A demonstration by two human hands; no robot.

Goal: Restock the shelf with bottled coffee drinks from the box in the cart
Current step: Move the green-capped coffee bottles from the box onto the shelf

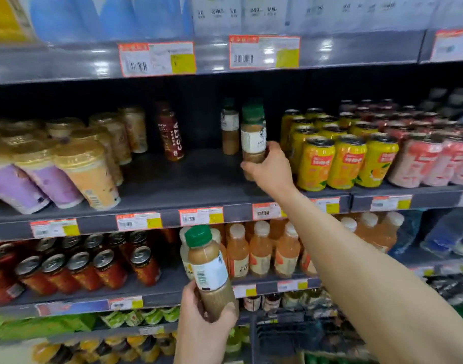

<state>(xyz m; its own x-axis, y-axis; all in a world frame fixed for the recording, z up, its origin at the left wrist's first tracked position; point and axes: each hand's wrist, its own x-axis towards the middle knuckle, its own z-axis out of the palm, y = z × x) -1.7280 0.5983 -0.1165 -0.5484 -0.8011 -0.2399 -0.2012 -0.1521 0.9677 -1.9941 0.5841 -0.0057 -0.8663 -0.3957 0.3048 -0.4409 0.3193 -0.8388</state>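
Right hand [271,169] tight around upper coffee bottle [253,132], left hand [201,319] around lower bottle [208,266]

**One head camera, close up against the drinks shelving**

The only view rides on my head, a wide-angle lens facing straight into the shelving and tipped slightly down. The middle shelf [185,179] crosses the centre of the frame, its front edge bowed by the lens. The upper shelf [67,61] fills the top edge, and the lower shelf [159,296] falls away beneath.

I stand near. My right hand [271,170], its arm entering from the bottom right corner, grips a green-capped bottle [254,137] over the middle shelf's deck. My left hand [199,324] holds a second bottle [209,269] close under the lens, at bottom centre.
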